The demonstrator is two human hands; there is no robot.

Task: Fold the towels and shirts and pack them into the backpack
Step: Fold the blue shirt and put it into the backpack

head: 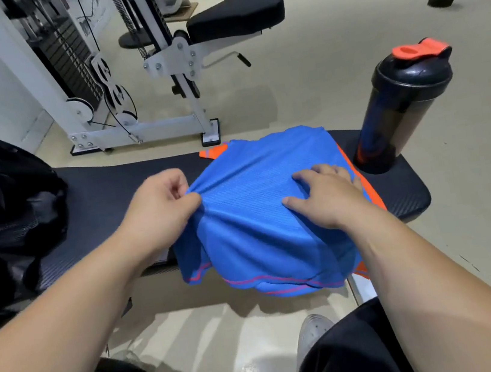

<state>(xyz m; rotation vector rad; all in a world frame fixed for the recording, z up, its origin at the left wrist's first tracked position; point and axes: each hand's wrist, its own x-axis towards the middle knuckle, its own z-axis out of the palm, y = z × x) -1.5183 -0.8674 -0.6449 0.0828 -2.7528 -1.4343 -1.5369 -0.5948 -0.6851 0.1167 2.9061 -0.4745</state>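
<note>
Lying crosswise on bench point(106, 189), shirt point(252, 222) hem nearest

Blue shirt point(261, 215): thin sports cloth w/ fine ribbed mesh weave, matt; orange panels, pink stitching at hems. Black bench pad point(118, 184): vinyl-like cover, fine woven texture, low sheen. At right, shaker bottle point(399, 120): dark see-through plastic, glossy; black lid point(411, 75) glossy, orange cap point(417, 49) matt plastic. At left, backpack point(4, 204): black fabric, poss. part mesh, too dark to be sure. Far machine frame point(151, 132): white painted metal, shiny bolts. Beige floor point(331, 63): smooth, faint shine.
</note>
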